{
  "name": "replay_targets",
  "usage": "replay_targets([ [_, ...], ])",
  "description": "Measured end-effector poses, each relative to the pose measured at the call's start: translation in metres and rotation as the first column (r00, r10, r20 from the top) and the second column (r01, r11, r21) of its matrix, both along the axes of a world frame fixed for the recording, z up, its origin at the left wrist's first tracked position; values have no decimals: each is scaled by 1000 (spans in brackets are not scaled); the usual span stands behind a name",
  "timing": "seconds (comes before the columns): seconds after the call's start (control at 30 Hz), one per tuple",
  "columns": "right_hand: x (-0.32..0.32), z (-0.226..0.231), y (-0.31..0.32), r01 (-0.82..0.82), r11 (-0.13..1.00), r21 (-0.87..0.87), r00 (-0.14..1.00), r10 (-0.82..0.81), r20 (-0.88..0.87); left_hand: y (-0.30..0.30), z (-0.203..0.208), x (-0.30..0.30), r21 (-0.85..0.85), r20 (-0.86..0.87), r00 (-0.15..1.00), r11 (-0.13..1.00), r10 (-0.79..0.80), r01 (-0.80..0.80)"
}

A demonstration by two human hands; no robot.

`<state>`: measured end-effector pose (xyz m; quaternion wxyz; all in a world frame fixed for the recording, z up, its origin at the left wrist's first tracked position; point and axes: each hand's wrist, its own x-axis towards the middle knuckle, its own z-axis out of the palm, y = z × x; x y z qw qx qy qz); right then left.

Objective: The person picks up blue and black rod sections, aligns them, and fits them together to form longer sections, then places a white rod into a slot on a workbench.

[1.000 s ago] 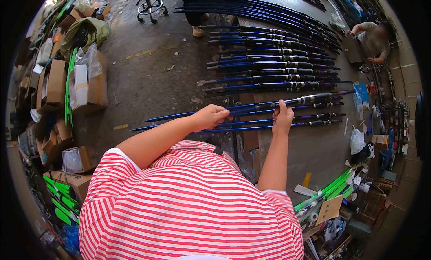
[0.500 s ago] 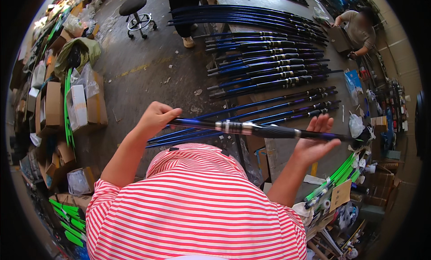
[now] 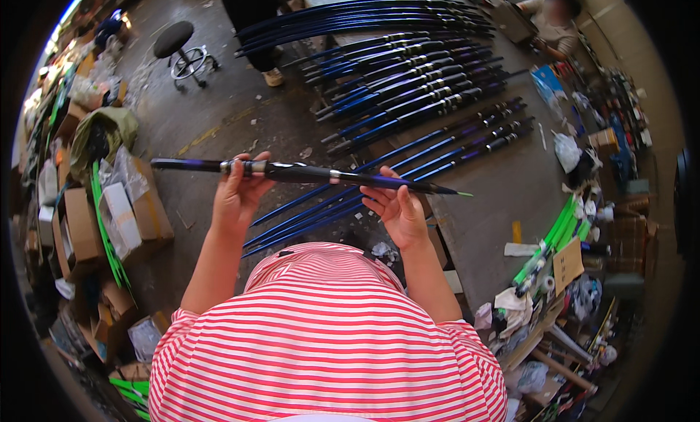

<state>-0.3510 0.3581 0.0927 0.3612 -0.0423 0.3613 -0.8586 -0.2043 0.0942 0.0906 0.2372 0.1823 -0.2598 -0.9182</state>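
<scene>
A dark fishing rod section (image 3: pixel 299 172) with a black grip, silver rings and purple-blue bands lies across in front of me, tilting slightly down to the right. My left hand (image 3: pixel 240 187) is closed round it by the silver-ringed reel seat. Farther along, my right hand (image 3: pixel 397 209) has its fingers loosely curled about the purple-banded part, palm up. A green tip pokes out of the rod's right end. Beyond it, several similar blue-and-black rods (image 3: pixel 459 153) lie slanted, their thin ends over the table's near-left edge.
More rods (image 3: pixel 408 83) lie in rows on the grey table (image 3: pixel 496 203). Green rod sleeves (image 3: pixel 558 229) and a cardboard sign (image 3: pixel 567 265) are at the right. Cardboard boxes (image 3: pixel 80 221) line the left, with a black stool (image 3: pixel 173 40) farther off. Two people are beyond the table.
The rod has shifted left and tilts less across me. My left hand now grips it at the reel seat instead of its left end. My right hand has moved left and curled onto it.
</scene>
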Motion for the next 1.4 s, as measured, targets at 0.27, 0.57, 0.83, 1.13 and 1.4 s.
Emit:
replay_targets([
  [0.27,-42,-8,71,438,849,295,897,-434,-84,-30,-1,26,-39,36,999,999,-26,27],
  [0.57,27,-19,17,-458,720,522,845,535,3,-26,104,-24,-609,-12,979,778,-202,153],
  [0.83,39,55,-33,-311,942,-128,899,249,-360,65,55,-41,-263,318,802,766,-505,587],
  [1.13,14,64,-40,-98,978,186,736,197,-648,99,43,-30,225,-136,659,625,-740,748],
  [1.4,12,57,-28,-184,953,242,757,295,-583,83,37,-33,68,-192,579,578,-792,813],
])
